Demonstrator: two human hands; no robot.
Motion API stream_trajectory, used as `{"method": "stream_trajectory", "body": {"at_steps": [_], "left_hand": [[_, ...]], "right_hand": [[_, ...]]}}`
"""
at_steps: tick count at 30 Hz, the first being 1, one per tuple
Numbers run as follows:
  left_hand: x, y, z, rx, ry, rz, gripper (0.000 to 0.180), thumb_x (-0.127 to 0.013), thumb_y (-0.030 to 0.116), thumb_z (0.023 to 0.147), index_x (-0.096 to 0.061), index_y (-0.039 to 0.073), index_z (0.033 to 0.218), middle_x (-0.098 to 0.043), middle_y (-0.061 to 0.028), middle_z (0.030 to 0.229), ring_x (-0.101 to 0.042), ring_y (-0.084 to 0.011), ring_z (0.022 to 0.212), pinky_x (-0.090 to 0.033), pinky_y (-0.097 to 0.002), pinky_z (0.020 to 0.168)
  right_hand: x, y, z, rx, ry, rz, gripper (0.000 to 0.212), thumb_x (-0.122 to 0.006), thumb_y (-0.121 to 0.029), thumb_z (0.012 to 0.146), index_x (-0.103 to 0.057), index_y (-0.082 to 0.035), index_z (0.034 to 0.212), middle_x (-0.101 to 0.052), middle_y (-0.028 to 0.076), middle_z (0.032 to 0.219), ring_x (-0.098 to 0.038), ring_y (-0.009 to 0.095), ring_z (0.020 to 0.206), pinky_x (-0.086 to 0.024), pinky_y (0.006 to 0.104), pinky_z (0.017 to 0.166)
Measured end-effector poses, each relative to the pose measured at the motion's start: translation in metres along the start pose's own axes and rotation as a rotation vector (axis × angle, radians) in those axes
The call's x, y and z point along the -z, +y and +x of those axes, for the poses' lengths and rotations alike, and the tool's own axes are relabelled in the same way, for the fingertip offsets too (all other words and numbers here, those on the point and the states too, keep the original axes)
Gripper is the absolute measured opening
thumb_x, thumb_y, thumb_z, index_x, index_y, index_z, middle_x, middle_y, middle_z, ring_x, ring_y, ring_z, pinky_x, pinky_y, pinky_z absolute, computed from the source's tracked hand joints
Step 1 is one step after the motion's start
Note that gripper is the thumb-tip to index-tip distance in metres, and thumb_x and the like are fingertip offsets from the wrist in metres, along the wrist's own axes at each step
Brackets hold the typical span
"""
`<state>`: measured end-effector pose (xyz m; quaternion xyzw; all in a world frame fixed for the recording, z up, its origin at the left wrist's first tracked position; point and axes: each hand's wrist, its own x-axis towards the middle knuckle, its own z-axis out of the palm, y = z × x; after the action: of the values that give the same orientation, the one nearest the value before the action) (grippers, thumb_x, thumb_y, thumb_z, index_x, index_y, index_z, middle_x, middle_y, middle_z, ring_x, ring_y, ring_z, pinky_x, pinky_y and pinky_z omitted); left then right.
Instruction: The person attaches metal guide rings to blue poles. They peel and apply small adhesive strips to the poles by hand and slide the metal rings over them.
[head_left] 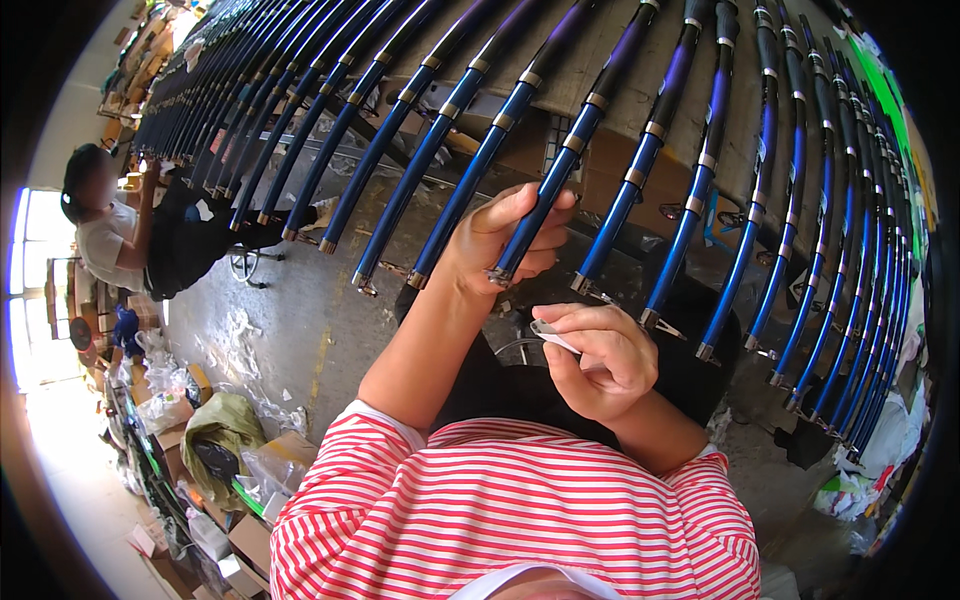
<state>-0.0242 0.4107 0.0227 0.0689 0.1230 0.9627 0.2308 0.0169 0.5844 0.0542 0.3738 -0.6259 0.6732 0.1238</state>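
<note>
A long row of blue and black fishing rods (480, 115) hangs out over the edge of a table, their ends toward me. My left hand (485, 235) is closed round one blue fishing rod (545, 205) close to its tip, thumb on one side and fingers behind. Lower and to the right, my right hand (612, 362) pinches a small flat white piece with a grey end (552, 336); its exact kind is unclear. That piece is apart from the rod. Small metal fittings (655, 322) show at the ends of neighbouring rods.
At the far left a person (110, 225) in a pale top sits by the rods. Clear plastic wrapping (245, 345) litters the grey floor (290, 310). A green sack (222, 435) and cardboard boxes (255, 540) are at the lower left. White bags (895, 440) lie at the right.
</note>
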Motion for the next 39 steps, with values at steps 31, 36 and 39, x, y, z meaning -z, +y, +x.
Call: {"method": "stream_trajectory", "body": {"at_steps": [31, 36, 39], "left_hand": [[0.000, -0.008, -0.031, -0.017, -0.006, -0.003, 0.049, -0.059, 0.018, 0.085, -0.046, -0.011, 0.123, -0.052, -0.0098, 0.077, -0.045, -0.0098, 0.053, -0.036, -0.0192, 0.039], [-0.003, -0.009, -0.030, -0.026, 0.040, 0.102, 0.047, -0.064, 0.022, 0.081, -0.052, -0.009, 0.115, -0.052, -0.0082, 0.073, -0.039, -0.0049, 0.046, -0.034, -0.0177, 0.039], [-0.005, -0.009, -0.029, -0.028, 0.069, 0.140, 0.045, -0.066, 0.024, 0.079, -0.055, -0.008, 0.110, -0.051, -0.0070, 0.071, -0.036, -0.0020, 0.045, -0.032, -0.0162, 0.040]], "right_hand": [[-0.009, 0.015, -0.002, -0.147, -0.158, 0.222, 0.012, -0.069, 0.004, 0.075, -0.060, 0.001, 0.083, -0.063, 0.015, 0.082, -0.066, 0.027, 0.080, -0.052, 0.0319, 0.070], [-0.011, 0.016, 0.002, -0.117, -0.155, 0.228, 0.010, -0.069, 0.002, 0.075, -0.062, 0.000, 0.081, -0.065, 0.012, 0.087, -0.067, 0.023, 0.082, -0.053, 0.0285, 0.068], [-0.010, 0.016, 0.002, -0.123, -0.174, 0.219, 0.009, -0.069, 0.003, 0.075, -0.062, 0.000, 0.081, -0.065, 0.013, 0.085, -0.067, 0.025, 0.083, -0.053, 0.0300, 0.070]]}}
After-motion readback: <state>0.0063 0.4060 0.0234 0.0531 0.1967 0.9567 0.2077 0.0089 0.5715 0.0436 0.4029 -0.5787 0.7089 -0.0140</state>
